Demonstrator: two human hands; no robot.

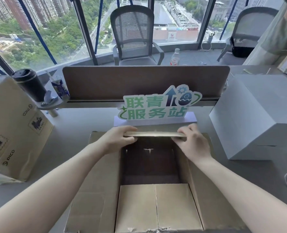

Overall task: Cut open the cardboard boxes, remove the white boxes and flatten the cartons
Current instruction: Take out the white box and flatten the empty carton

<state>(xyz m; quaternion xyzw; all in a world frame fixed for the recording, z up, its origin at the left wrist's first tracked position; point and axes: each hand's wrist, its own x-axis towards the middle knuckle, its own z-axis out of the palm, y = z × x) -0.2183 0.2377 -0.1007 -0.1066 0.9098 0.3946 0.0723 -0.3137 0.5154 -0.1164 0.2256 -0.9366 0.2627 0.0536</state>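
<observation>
While gripping the far flap of the open carton at centre frame, left hand at the flap's 9 o'clock end, fingers curled over the edge, thumb beneath. Right hand at the 3 o'clock end, pinching the same flap. Carton dead centre on the grey desk, side flaps splayed out at 9 and 3 o'clock, near flap folded in at 6 o'clock, dark hollow inside. White box out at 3 o'clock, standing on the desk, apart from the carton. Second cardboard box at 9 o'clock, printed "PICO" twice along its side. Straight ahead at 12 o'clock, just beyond the flap, a cut-out sign with green Chinese characters reading 联青服务站, an arrow and a gear above. Behind it a brown desk divider. Black tumbler and a purple drink carton at 10 o'clock. Further off, two mesh office chairs, a plastic bottle, floor-to-ceiling windows over city towers and trees. Another person's sleeve at 2 o'clock.
</observation>
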